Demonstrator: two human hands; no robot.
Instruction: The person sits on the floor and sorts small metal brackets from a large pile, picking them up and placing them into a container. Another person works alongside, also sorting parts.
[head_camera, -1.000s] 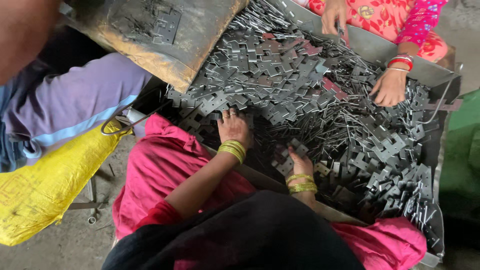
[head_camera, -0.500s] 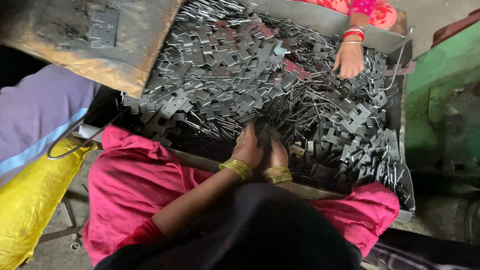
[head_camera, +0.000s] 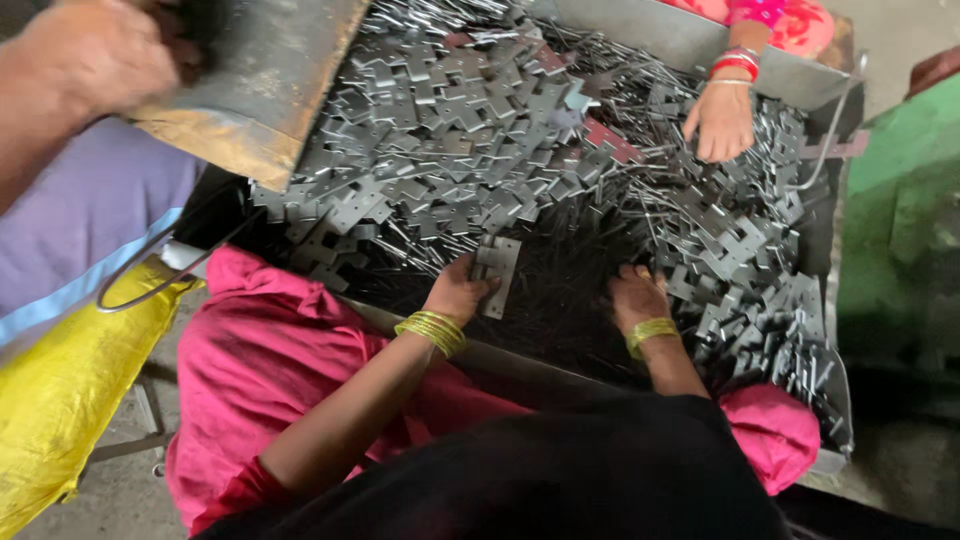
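the left hand (head_camera: 458, 292) holds one assembled hinge (head_camera: 496, 272) while the right hand (head_camera: 637, 298), fingers curled, digs into the tray (head_camera: 700, 45) among many loose hinge leaves (head_camera: 450, 150) left unsorted.

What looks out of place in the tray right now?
Mostly grey metal plates and pins fill the tray. A few reddish pieces stand out among the grey near the middle. The left hand holds a joined hinge; the right hand rests among the pins.
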